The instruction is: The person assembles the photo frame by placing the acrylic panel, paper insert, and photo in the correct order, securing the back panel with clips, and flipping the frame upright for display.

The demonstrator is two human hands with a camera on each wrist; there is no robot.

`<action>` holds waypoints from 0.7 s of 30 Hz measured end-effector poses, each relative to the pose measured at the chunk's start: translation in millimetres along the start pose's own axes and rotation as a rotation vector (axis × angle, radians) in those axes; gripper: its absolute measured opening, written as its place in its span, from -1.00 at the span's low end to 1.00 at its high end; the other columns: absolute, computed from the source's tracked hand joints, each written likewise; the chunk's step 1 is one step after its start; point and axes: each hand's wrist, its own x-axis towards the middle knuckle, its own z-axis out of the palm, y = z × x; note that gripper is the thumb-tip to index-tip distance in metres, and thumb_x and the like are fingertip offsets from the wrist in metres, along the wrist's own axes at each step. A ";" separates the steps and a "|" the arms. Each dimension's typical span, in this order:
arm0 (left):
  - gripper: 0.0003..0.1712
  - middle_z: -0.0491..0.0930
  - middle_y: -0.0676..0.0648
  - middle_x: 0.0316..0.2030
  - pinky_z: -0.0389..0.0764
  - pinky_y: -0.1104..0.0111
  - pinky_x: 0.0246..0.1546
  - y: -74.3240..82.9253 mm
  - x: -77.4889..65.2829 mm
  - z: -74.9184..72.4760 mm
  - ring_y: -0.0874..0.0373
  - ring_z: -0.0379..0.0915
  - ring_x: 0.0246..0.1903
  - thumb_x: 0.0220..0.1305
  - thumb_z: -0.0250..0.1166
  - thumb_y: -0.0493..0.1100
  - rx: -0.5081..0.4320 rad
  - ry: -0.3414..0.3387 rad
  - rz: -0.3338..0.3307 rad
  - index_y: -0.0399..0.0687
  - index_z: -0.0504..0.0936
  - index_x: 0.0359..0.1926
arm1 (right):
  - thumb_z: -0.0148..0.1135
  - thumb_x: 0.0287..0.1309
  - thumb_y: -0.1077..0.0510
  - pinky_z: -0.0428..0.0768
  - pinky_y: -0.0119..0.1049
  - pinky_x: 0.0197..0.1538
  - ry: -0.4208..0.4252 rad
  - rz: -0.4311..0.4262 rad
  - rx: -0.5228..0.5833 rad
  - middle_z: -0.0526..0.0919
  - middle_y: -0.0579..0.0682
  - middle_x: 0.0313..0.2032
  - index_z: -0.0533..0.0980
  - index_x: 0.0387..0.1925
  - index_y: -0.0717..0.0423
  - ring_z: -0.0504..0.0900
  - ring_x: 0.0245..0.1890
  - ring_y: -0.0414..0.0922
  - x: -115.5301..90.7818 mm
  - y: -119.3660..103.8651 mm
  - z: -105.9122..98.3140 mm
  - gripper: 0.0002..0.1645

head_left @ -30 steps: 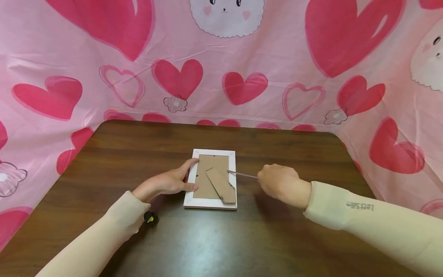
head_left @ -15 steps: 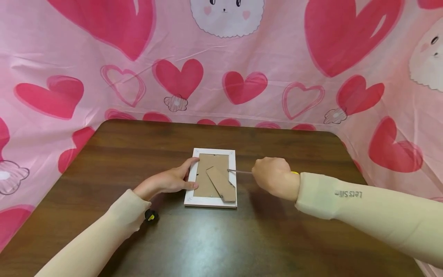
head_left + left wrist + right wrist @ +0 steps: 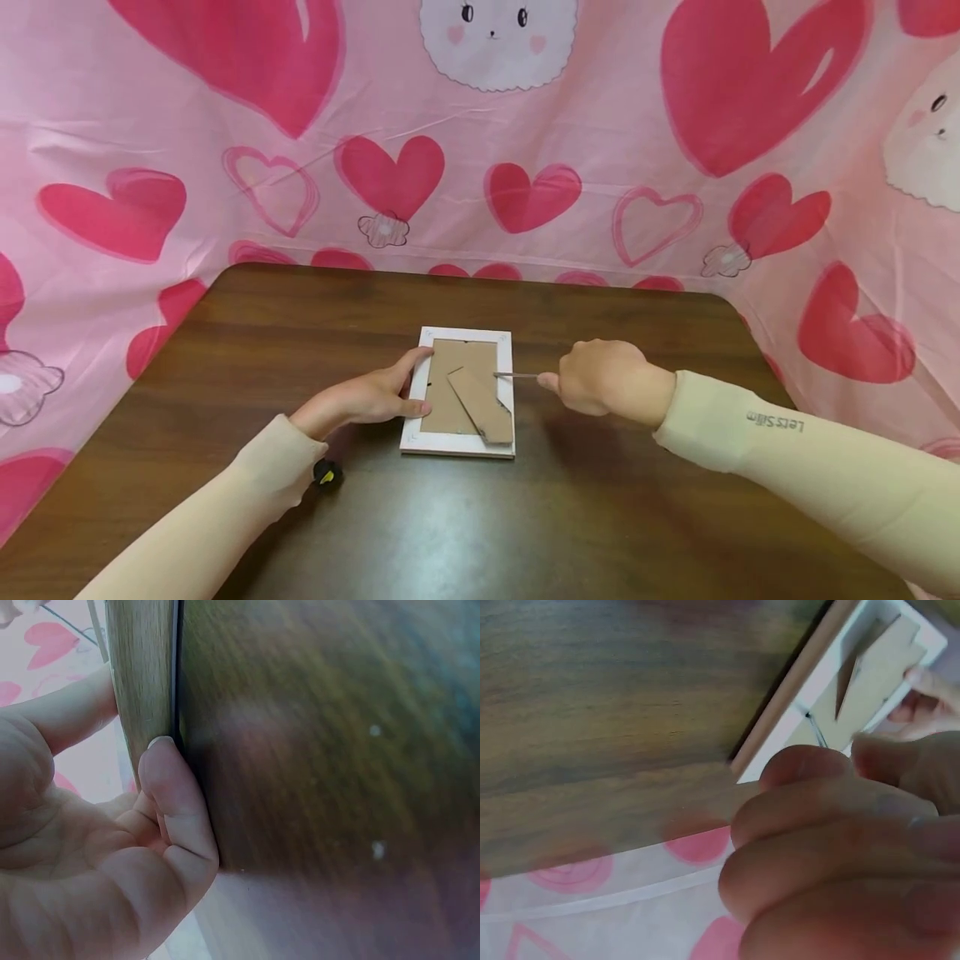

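A white picture frame (image 3: 457, 447) lies back up on the table, with a brown backing board (image 3: 450, 408) and a slanted cardboard easel stand (image 3: 483, 412) on it. My left hand (image 3: 367, 396) grips its left side, thumb on the border; in the left wrist view, curled fingers (image 3: 180, 802) press the frame's wooden side (image 3: 142, 682). From the right, my right hand (image 3: 607, 379) holds a screwdriver (image 3: 517, 375), its thin metal shaft reaching over the right border to the backing's edge. Curled fingers hide the screwdriver's handle.
A small black and yellow object (image 3: 327, 473) lies by the left sleeve, partly covered by it. The dark wooden table (image 3: 600, 517) ends at a pink heart-patterned cloth (image 3: 525, 125) behind and at both sides.
My right hand shifted left, then back right, and has turned: its thumb now extends along the shaft, and the yellow seen behind it is hidden. The left hand and frame stay in place.
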 end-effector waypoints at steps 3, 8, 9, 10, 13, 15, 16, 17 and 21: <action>0.13 0.37 -0.34 0.18 0.30 -0.15 0.39 1.5 1.4 2.2 -0.22 0.31 0.24 0.41 0.44 -0.03 0.003 -0.008 0.008 -0.03 -0.15 0.69 | -0.17 0.61 -0.34 0.67 0.29 -0.13 -0.071 0.032 0.070 0.68 0.22 0.20 0.72 0.10 0.11 0.72 0.05 0.22 -3.1 5.4 -11.1 -0.25; 0.14 0.33 -0.38 0.26 0.32 -0.12 0.39 3.0 2.9 3.4 -0.22 0.30 0.25 0.42 0.42 0.01 0.030 -0.017 0.031 -0.05 -0.19 0.68 | -0.06 0.58 -0.26 0.67 0.25 -0.27 0.002 0.033 0.062 0.75 0.18 0.03 0.75 -0.09 0.12 0.74 -0.09 0.18 -5.5 8.8 -12.2 -0.36; 0.15 0.31 -0.38 0.28 0.31 -0.13 0.40 2.8 3.3 3.4 -0.22 0.29 0.27 0.42 0.42 0.01 0.032 -0.016 0.029 -0.04 -0.19 0.69 | -0.04 0.57 -0.25 0.66 0.25 -0.32 0.020 0.026 0.054 0.76 0.17 -0.04 0.75 -0.15 0.11 0.75 -0.14 0.16 -4.8 9.2 -11.8 -0.37; 0.15 0.30 -0.39 0.30 0.30 -0.13 0.41 2.8 3.2 3.3 -0.22 0.29 0.28 0.42 0.42 0.03 0.034 -0.016 0.027 -0.04 -0.19 0.69 | -0.03 0.57 -0.25 0.65 0.24 -0.35 0.034 0.020 0.049 0.76 0.15 -0.10 0.74 -0.20 0.10 0.74 -0.19 0.15 -4.3 9.2 -11.8 -0.39; 0.15 0.27 -0.41 0.34 0.24 -0.17 0.45 2.1 3.5 3.6 -0.24 0.26 0.33 0.43 0.41 0.03 0.034 -0.016 0.016 -0.02 -0.20 0.69 | 0.01 0.55 -0.21 0.64 0.22 -0.40 0.058 -0.007 0.032 0.74 0.10 -0.24 0.70 -0.34 0.07 0.72 -0.29 0.10 -3.1 8.6 -12.1 -0.43; 0.14 0.28 -0.42 0.34 0.23 -0.17 0.46 1.6 3.1 3.9 -0.25 0.26 0.33 0.43 0.41 0.01 0.030 -0.013 0.010 -0.02 -0.20 0.69 | 0.03 0.55 -0.19 0.65 0.21 -0.43 0.080 -0.037 0.004 0.72 0.07 -0.32 0.68 -0.41 0.06 0.72 -0.35 0.08 -3.6 6.6 -12.6 -0.44; 0.14 0.29 -0.42 0.34 0.22 -0.18 0.47 1.2 2.7 4.1 -0.25 0.26 0.34 0.43 0.41 0.01 0.023 -0.009 0.009 -0.03 -0.19 0.69 | 0.04 0.55 -0.17 0.66 0.19 -0.45 0.095 -0.054 -0.016 0.70 0.06 -0.38 0.66 -0.46 0.06 0.72 -0.39 0.08 -4.4 5.1 -13.1 -0.44; 0.14 0.28 -0.42 0.35 0.21 -0.18 0.47 1.0 2.6 4.4 -0.26 0.25 0.35 0.43 0.42 -0.01 0.016 -0.006 0.004 -0.03 -0.18 0.69 | 0.05 0.55 -0.16 0.67 0.18 -0.46 0.111 -0.072 -0.041 0.69 0.05 -0.42 0.64 -0.50 0.06 0.71 -0.42 0.07 -4.8 3.6 -13.1 -0.44; 0.13 0.27 -0.42 0.35 0.20 -0.21 0.47 0.0 1.7 4.7 -0.28 0.24 0.35 0.42 0.43 -0.05 0.001 0.005 0.000 -0.03 -0.17 0.69 | 0.08 0.57 -0.13 0.69 0.13 -0.52 0.166 -0.120 -0.137 0.62 0.03 -0.56 0.58 -0.60 0.08 0.66 -0.56 0.06 -5.6 -3.6 -12.8 -0.40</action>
